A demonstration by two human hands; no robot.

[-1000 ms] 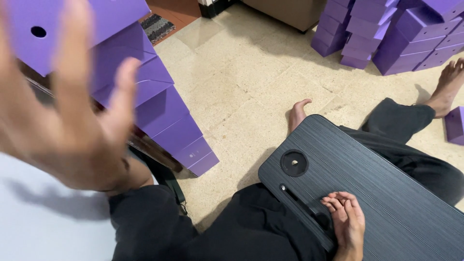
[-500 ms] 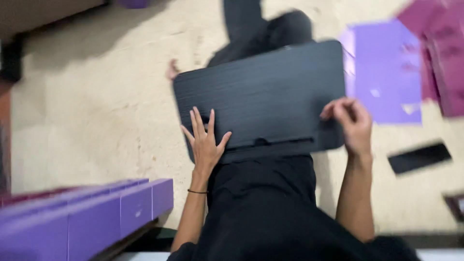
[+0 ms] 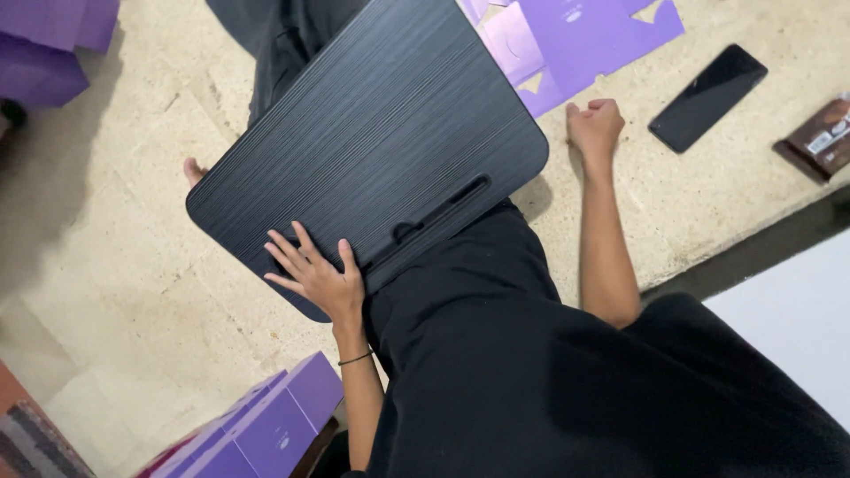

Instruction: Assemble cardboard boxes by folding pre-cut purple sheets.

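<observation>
Two hands: both in view, both bare, neither gripping anything.
Left hand [image 3: 319, 279]: flat, fingers spread, palm down on the near corner of the board [image 3: 381, 133]; pressing, not clasping.
Wrist: thin dark band [image 3: 354, 358] just below that hand.
Right hand [image 3: 595, 128]: off the board, curled into a loose fist, knuckles on the floor [image 3: 133, 292]; nothing visible inside it.
Board: black, ribbed, rounded corners, lying tilted across the lap and over black trousers [image 3: 496, 354]; long groove [image 3: 443, 208] near its close edge.
Foot [image 3: 193, 170]: toes peeking out past the board's left edge.
Card [image 3: 575, 35]: flat purple cut-outs on the floor just beyond the right fist, partly under the board's far corner.
Phone [image 3: 707, 97]: dark screen, on the floor right of the card, apart from the fist.
Packet [image 3: 819, 137]: brown, at the right edge, near the phone.
Boxes [image 3: 266, 434]: purple, beside the left arm; more [image 3: 44, 35] at top left.
Step in hand (judged): steadying the board on the lap, left hand only.
Next move calls for (judged): level board, weight kept on the left palm, right fist opened to work the card.
</observation>
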